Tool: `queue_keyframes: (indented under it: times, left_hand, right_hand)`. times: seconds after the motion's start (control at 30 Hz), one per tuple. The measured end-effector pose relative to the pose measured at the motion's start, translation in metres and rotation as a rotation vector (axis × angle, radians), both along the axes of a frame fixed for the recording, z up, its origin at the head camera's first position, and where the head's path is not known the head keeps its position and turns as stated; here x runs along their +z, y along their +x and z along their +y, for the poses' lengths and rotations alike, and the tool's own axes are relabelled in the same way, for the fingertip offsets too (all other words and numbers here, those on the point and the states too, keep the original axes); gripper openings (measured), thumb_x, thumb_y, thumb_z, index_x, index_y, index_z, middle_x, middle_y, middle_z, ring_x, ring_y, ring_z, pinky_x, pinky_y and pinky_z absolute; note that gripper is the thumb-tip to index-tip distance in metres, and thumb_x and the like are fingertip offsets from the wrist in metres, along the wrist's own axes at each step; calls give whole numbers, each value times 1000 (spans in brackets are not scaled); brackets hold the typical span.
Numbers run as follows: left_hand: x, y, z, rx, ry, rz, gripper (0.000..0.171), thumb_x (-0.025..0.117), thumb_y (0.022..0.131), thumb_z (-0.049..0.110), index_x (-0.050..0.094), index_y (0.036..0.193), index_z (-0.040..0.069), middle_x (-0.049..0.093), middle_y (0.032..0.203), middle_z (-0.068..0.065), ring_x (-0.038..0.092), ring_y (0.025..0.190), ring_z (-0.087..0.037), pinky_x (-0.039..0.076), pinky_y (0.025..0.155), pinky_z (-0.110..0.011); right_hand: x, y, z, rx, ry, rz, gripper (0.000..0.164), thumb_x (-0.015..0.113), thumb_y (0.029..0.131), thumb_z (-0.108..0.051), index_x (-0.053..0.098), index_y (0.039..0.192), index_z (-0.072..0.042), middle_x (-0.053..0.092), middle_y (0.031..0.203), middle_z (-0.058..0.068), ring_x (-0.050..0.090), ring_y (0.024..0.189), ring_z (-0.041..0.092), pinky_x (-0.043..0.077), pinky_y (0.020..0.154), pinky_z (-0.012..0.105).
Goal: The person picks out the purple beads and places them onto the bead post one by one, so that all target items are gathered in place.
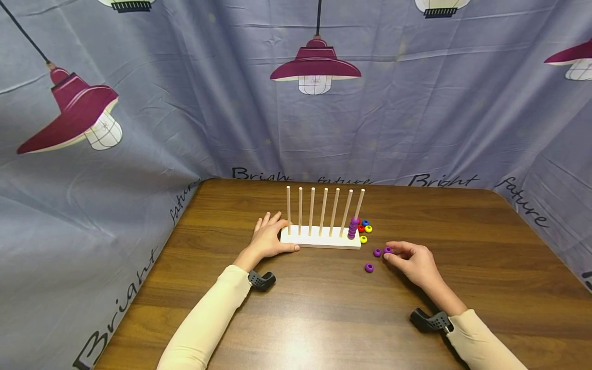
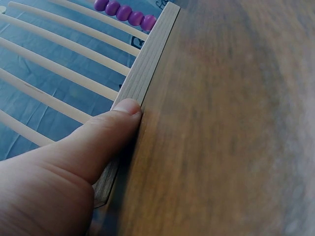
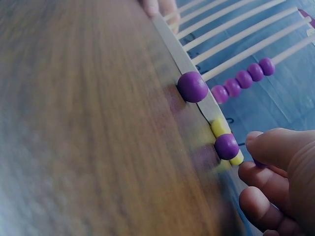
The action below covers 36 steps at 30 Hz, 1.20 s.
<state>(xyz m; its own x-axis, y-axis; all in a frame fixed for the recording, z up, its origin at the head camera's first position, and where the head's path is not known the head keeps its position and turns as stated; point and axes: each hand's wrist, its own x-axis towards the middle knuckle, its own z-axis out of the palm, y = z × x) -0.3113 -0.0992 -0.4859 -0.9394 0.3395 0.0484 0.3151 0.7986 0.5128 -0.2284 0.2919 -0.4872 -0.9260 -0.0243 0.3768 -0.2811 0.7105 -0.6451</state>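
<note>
A white wooden base with several upright pegs, a peg rack (image 1: pixel 319 239), stands on the table. My left hand (image 1: pixel 267 239) grips its left end, with the thumb (image 2: pixel 110 135) along the front edge and the other fingers reaching around behind. Purple beads (image 1: pixel 353 228) are stacked on the rightmost peg. To the right of the rack, my right hand (image 1: pixel 413 262) pinches a purple bead (image 1: pixel 388 250) between thumb and fingers; they mostly hide it in the right wrist view. Beside those fingertips lies another purple bead (image 1: pixel 377 253), and a third purple bead (image 1: pixel 369 267) is nearer the front.
Behind the rack's right end sit loose red, blue and yellow beads, among them a blue bead (image 1: pixel 365 223) and a yellow bead (image 1: pixel 363 239). All of this is on a brown wooden table (image 1: pixel 314 308). A grey-blue printed curtain (image 1: pixel 222 103) hangs around the table's far side.
</note>
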Motion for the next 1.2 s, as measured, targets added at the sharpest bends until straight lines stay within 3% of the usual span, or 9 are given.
queue_keyframes:
  times: [0.27,0.57,0.87,1.2]
  left_hand:
    - [1,1,0,-5,-4,0,78,81,79,56,59,142,16,32,166,-18,13,158,-44,7,129,-60]
    - [1,2,0,-5,-18,9,75,81,78,55,60,140,17,33,165,-18,15,158,-45,8,129,-60]
    - [0,2,0,-4,-7,17,74,81,78,55,61,139,18,34,165,-18,15,158,-45,8,128,-61]
    - [1,1,0,-4,0,28,75,82,78,55,61,139,16,35,164,-19,18,157,-46,10,127,-62]
  right_hand:
    - [-2,-2,2,1,17,-16,20,83,82,-9,79,101,-3,77,82,11,55,66,-10,48,58,15]
    - [7,-5,0,8,14,-23,20,82,82,-9,78,101,-3,77,83,11,56,65,-9,48,56,17]
    - [29,-16,-9,52,-1,16,20,82,83,-8,78,102,-1,78,86,14,56,64,-7,48,56,16]
    - [68,-30,-20,89,-34,92,18,81,84,-6,77,101,1,77,83,16,57,63,-7,47,54,14]
